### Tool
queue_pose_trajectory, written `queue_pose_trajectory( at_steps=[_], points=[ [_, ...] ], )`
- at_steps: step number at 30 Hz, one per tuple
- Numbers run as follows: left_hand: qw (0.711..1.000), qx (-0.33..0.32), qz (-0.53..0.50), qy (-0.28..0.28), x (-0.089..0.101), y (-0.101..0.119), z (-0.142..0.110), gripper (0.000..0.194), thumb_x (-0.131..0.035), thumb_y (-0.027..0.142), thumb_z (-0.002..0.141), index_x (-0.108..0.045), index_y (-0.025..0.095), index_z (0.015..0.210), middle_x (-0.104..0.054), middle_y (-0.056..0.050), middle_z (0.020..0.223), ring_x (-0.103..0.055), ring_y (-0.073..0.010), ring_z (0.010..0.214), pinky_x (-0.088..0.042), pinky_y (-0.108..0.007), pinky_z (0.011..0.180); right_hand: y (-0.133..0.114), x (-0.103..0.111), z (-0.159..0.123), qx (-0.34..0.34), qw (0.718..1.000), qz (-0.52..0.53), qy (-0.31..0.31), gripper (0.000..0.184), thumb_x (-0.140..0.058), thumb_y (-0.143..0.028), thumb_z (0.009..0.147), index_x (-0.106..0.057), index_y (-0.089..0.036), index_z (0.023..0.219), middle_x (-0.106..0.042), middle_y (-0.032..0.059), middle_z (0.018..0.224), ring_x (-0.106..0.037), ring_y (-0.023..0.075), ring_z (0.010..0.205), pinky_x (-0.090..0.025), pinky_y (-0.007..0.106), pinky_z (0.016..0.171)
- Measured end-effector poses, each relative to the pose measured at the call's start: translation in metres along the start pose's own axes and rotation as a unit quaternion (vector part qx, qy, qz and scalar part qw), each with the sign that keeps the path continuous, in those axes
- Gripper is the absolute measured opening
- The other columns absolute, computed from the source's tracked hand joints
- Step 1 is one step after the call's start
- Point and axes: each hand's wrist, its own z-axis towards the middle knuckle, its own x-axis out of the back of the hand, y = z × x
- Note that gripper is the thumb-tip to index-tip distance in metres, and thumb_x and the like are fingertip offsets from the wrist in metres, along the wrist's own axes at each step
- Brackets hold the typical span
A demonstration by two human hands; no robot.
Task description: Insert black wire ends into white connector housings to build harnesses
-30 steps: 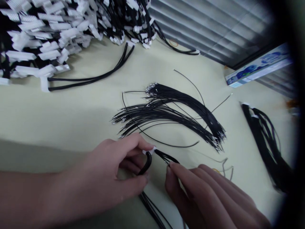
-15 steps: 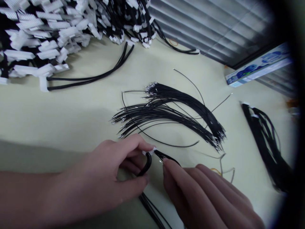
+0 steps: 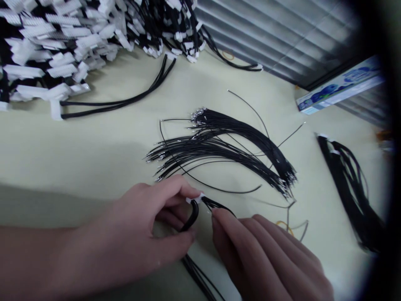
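Observation:
At the lower middle, my left hand [image 3: 147, 225] is closed around a small white connector [image 3: 194, 198], gripping it between thumb and fingers. Thick black wires [image 3: 191, 217] curl from the connector through that hand, and their loose length hangs below it. Thin black wires [image 3: 216, 204] leave the connector's other side, toward my right hand [image 3: 260, 255]. Thumb and forefinger of that hand pinch a black wire close to the connector; its tip is mostly hidden by the fingers. Just beyond both hands lie two bundles of cut black wires [image 3: 219, 146] with shiny metal ends.
A large heap of white connectors [image 3: 62, 54] on black wires fills the back left. One wire harness [image 3: 125, 102] lies before it. Window blinds [image 3: 266, 29] and a blue-and-white box [image 3: 341, 85] stand behind. Another black bundle [image 3: 347, 188] lies at right.
My right hand has shifted slightly left, closer to the connector, and the shiny wire tip by its fingers shows less. My left hand keeps its grip almost unmoved.

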Motion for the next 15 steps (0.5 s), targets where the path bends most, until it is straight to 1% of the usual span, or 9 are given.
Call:
queue_pose_trajectory(
  at_steps=[2,5,7,9,11,15],
  points=[
    [1.0,0.004,0.003,-0.004,0.0,0.0,0.0,0.034,-0.065,0.027,0.084,-0.053,0.038,0.114,-0.068,0.014,0.094,-0.066,-0.0029,0.088,-0.053,-0.008,0.081,0.003,0.001,-0.002,0.009,1.0,0.004,0.002,0.024,-0.068,-0.003,0.079,-0.062,0.0,0.102,-0.06,0.006,0.068,-0.051,0.0139,0.064,-0.041,0.032,0.055],
    [1.0,0.004,0.011,-0.009,0.001,0.001,0.0,0.035,-0.064,0.031,0.085,-0.052,0.039,0.117,-0.068,0.014,0.101,-0.066,-0.0033,0.093,-0.053,-0.01,0.085,0.007,0.0,-0.002,0.012,1.0,0.024,-0.012,0.023,-0.063,-0.002,0.082,-0.061,0.002,0.104,-0.06,0.008,0.069,-0.051,0.015,0.065,-0.041,0.032,0.054],
    [1.0,0.007,0.017,-0.016,0.002,0.004,0.001,0.035,-0.063,0.032,0.085,-0.052,0.039,0.117,-0.069,0.014,0.102,-0.066,-0.0041,0.094,-0.053,-0.011,0.086,0.009,-0.001,0.001,0.021,0.999,0.031,-0.025,0.023,-0.061,-0.001,0.083,-0.061,0.003,0.105,-0.06,0.0086,0.07,-0.052,0.0155,0.066,-0.042,0.032,0.055],
    [0.999,0.025,0.024,-0.03,0.003,0.007,0.001,0.035,-0.063,0.03,0.084,-0.053,0.037,0.117,-0.07,0.013,0.099,-0.067,-0.0053,0.093,-0.055,-0.012,0.085,0.011,-0.002,0.005,0.042,0.998,0.032,-0.032,0.023,-0.061,-0.002,0.083,-0.06,0.003,0.105,-0.059,0.0074,0.069,-0.05,0.0145,0.064,-0.041,0.031,0.053],
    [0.999,0.031,0.028,-0.031,0.004,0.008,0.002,0.036,-0.064,0.028,0.082,-0.054,0.036,0.116,-0.07,0.012,0.098,-0.068,-0.0058,0.092,-0.055,-0.013,0.084,0.014,-0.003,0.008,0.072,0.997,0.022,-0.033,0.021,-0.06,-0.002,0.084,-0.059,0.003,0.104,-0.057,0.0059,0.066,-0.048,0.0139,0.061,-0.038,0.031,0.05],
    [0.999,0.007,0.025,-0.02,0.003,0.004,0.001,0.036,-0.063,0.028,0.083,-0.053,0.037,0.117,-0.07,0.013,0.1,-0.067,-0.0046,0.093,-0.055,-0.011,0.084,0.019,-0.005,0.005,0.098,0.995,0.019,-0.02,0.019,-0.058,-0.004,0.085,-0.059,0.003,0.103,-0.057,0.0057,0.066,-0.047,0.0144,0.06,-0.038,0.032,0.051]
  ],
)
